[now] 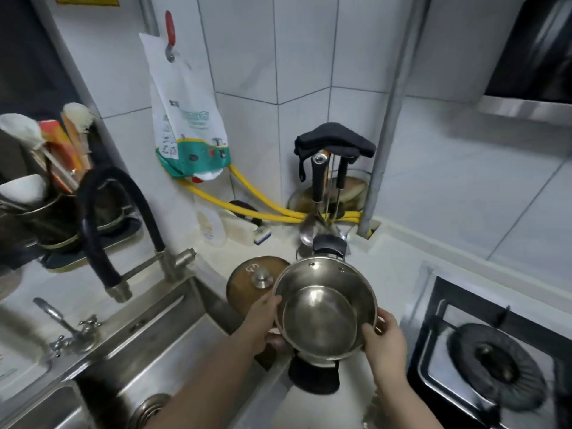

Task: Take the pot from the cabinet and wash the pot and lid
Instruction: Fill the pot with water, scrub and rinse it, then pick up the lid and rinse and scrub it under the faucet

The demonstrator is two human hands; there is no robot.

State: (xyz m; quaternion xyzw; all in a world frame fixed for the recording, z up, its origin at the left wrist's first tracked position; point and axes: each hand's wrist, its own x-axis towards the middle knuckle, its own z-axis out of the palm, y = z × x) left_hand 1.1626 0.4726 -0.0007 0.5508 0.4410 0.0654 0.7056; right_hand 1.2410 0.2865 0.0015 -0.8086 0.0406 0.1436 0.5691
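Observation:
A shiny steel pot (322, 311) with two black handles is held over the counter edge, just right of the sink, its open mouth tilted toward me. My left hand (263, 320) grips its left rim and side. On the right rim sits my right hand (383, 342), fingers wrapped over the edge. The pot's brownish glass lid (247, 280) with a steel knob lies flat on the counter behind my left hand, partly hidden by the pot.
The steel sink (148, 360) with its drain lies at lower left, under a black hose faucet (102, 230). A gas stove (495, 351) is at right. A utensil rack (328, 187), sponge and yellow hoses crowd the back corner. A cutlery holder (46, 193) stands at left.

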